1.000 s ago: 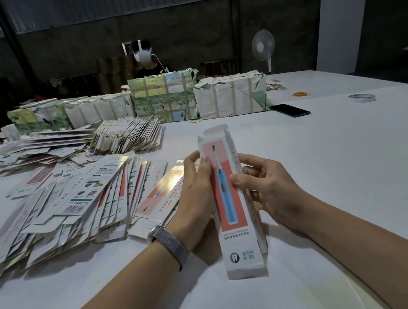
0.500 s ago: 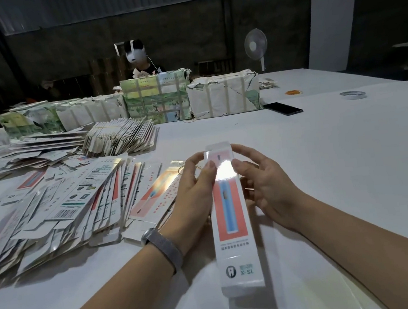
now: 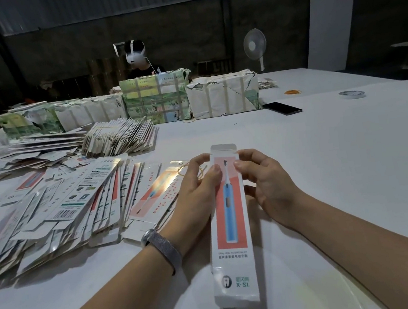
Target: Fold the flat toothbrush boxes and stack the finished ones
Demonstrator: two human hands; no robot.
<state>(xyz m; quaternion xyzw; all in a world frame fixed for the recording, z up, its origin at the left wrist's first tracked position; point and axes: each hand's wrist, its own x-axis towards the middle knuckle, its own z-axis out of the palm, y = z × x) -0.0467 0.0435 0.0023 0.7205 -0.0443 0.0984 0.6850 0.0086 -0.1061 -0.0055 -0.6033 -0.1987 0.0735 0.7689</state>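
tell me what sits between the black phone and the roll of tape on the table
Nothing: in the head view the stretch of white table between the black phone and the roll of tape is bare.

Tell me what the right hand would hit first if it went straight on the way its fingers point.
The right hand points leftward, its fingertips already pinching the white-and-coral toothbrush box near its top. Straight on it would push into that box, then likely the left hand gripping the opposite edge.

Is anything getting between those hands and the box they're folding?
Nothing visible does. The left hand and right hand both grip the toothbrush box directly near its far end, thumbs on its printed face; the end flap stands open beyond them.
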